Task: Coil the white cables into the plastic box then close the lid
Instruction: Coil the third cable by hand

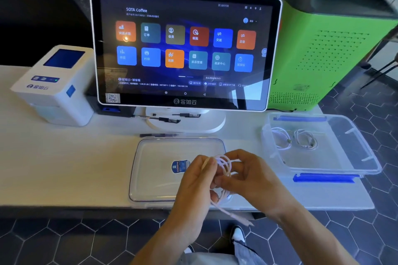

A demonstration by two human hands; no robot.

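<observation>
Step in hand: coiling a white cable (224,168), held in the air above the near edge of the table (64,168), over the right part of the lid.

- Left hand (193,180) has fingers curled round the loops, gripping the bundle.
- Right hand (247,175) pinches the loops from the right side, fingers curled across them.
- Several loops formed between the hands. A loose tail with its plug end hangs down below the table edge, so the coil is not finished.

Plastic box (364,153) sits open on the right of the table, blue latches on its far and near rims. Two coiled white cables (295,139) already lie inside, toward its far left part.

Clear lid (150,157) lies flat on the table left of the box, blue label at its centre, just near of the POS screen's stand (185,123). Label printer (53,84) far left, green cabinet (318,49) far right.

Next, as judged: wind the hanging tail into the loops, carry the bundle right and set it in the free near part of the box. Coil may spring open on release. Lid goes on after.
</observation>
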